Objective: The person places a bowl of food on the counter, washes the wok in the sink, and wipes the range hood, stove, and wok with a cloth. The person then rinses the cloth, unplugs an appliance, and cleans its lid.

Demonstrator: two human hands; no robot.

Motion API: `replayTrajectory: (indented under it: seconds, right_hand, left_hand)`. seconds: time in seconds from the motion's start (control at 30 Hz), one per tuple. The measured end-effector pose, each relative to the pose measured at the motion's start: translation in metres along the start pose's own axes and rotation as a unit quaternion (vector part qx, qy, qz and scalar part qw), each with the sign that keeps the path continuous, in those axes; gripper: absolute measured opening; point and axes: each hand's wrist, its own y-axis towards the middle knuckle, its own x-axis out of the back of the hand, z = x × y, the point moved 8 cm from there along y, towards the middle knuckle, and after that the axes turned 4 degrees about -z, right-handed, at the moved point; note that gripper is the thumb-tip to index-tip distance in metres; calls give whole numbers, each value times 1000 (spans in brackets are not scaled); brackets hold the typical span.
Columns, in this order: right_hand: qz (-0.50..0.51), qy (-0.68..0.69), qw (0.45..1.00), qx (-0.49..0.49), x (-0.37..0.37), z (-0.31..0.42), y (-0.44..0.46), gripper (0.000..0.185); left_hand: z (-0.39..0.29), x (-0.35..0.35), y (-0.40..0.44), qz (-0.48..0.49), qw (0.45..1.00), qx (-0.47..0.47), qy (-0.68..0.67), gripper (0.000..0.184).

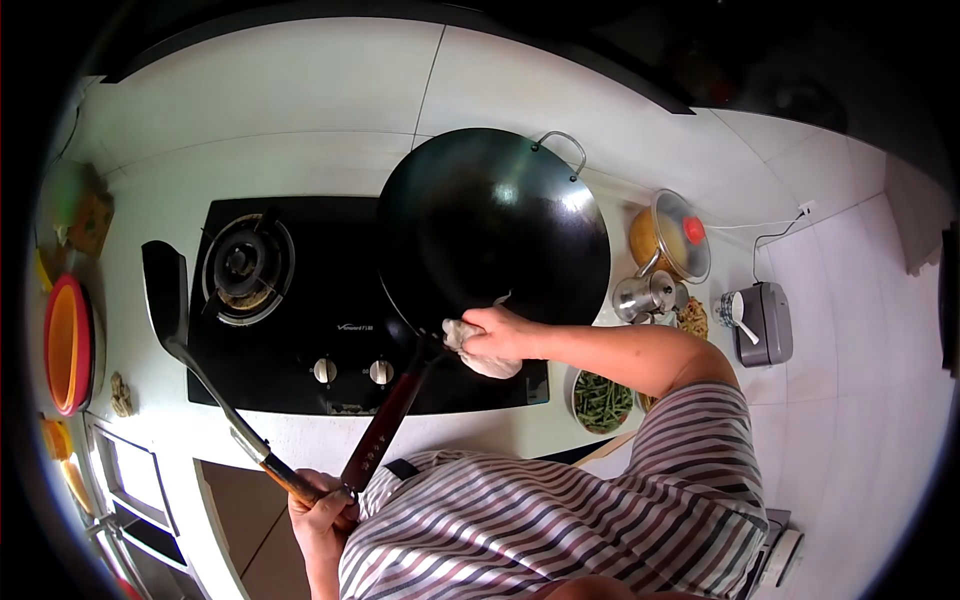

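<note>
My left hand [325, 520] is closed around the wooden end of a long wok spatula [213, 385], whose dark blade points up over the left of the stove. That same hand is at the tip of the wok's dark red handle [385, 430]; whether it grips this too I cannot tell. A large black wok [490, 230] sits over the right burner, its inside dark and shiny. At the wok's near rim, by the handle joint, my right hand [500, 333] is closed on a bunched whitish cloth [490, 362].
The black gas stove [290, 375] has a bare left burner [245, 262]. Right of the wok stand a lidded pot [660, 240], a metal kettle [640, 297], a bowl of green beans [603, 402] and a grey appliance [768, 325]. Red and orange basins [65, 345] lean at far left.
</note>
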Motion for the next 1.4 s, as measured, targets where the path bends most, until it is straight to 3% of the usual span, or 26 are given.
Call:
replayTrajectory:
  seconds: [0.03,0.13,0.17,0.23,0.3,0.37,0.4,0.43,0.47,0.5,0.53,0.57,0.6,0.63,0.7,0.77,0.83,0.97,1.03,1.1,1.13,1.17,1.23,1.33,1.37,1.4]
  right_hand:
    - [-1,-1,1000,0,4,1,-2,30]
    - [11,-279,959,-40,38,-25,-7,33]
    - [-11,-376,924,-64,66,-59,1,35]
    - [-147,-583,797,65,122,-70,18,34]
    - [-231,-645,723,87,169,-85,39,33]
    - [-304,-643,697,90,199,-66,50,28]
    - [-304,-642,698,90,206,-48,49,28]
    - [-311,-478,820,45,222,-33,47,26]
    - [-302,-293,907,-2,231,-35,51,24]
    - [-300,-293,908,-2,236,-36,57,24]
    - [-323,-76,943,8,247,-45,59,23]
    - [-332,146,932,17,252,-55,57,23]
    - [-328,224,917,-3,253,-60,53,26]
    - [-328,224,918,-2,257,-70,51,26]
    - [-371,-135,917,-51,271,-86,46,23]
    - [-398,-433,804,-88,256,-60,32,24]
    - [-358,-514,777,-63,229,-55,35,27]
    - [-335,-528,779,-41,206,-69,45,29]
    - [-312,-438,841,-54,198,-62,34,39]
    - [-225,-318,910,-143,176,-88,37,66]
    - [-201,-317,912,-167,154,-85,36,75]
    - [-180,-312,914,-186,129,-77,36,75]
    - [-141,-220,956,-131,72,-74,46,66]
    - [-88,-84,991,55,7,-10,28,49]
    - [-56,10,997,48,7,12,14,46]
    - [-46,18,998,34,6,12,8,45]
  left_hand:
    - [-1,-1,-1,-6,1000,8,-3,22]
    - [0,0,0,-15,1000,0,-6,22]
    - [-1,1,1,-14,1000,2,-6,22]
    - [1,2,2,-16,1000,2,-23,22]
    - [3,6,3,-5,1000,2,-26,22]
    - [3,6,5,3,999,9,-42,23]
    - [2,4,4,1,999,10,-43,23]
    - [1,4,4,-1,999,10,-42,23]
    - [1,4,4,-9,999,10,-39,23]
    - [2,6,4,-16,999,11,-36,23]
    - [2,6,4,-16,999,13,-36,23]
    - [2,5,4,-9,999,16,-44,23]
    - [1,4,5,-1,998,18,-52,22]
    - [0,5,5,-1,998,17,-53,22]
    - [1,4,6,11,998,27,-52,22]
    - [-1,4,6,7,999,23,-45,21]
    - [-1,4,6,5,999,26,-32,21]
    - [-3,4,6,-4,999,16,-28,20]
    - [-3,4,6,-8,999,16,-27,19]
    - [-3,3,6,-4,999,22,-26,19]
    - [-3,3,7,-1,999,22,-29,19]
    - [-3,3,7,5,999,26,-40,19]
    - [0,2,7,14,998,31,-51,19]
    - [-2,4,8,7,999,4,-42,21]
    - [-3,1,7,10,999,6,-38,21]
    - [-6,0,7,-1,999,-1,-44,22]
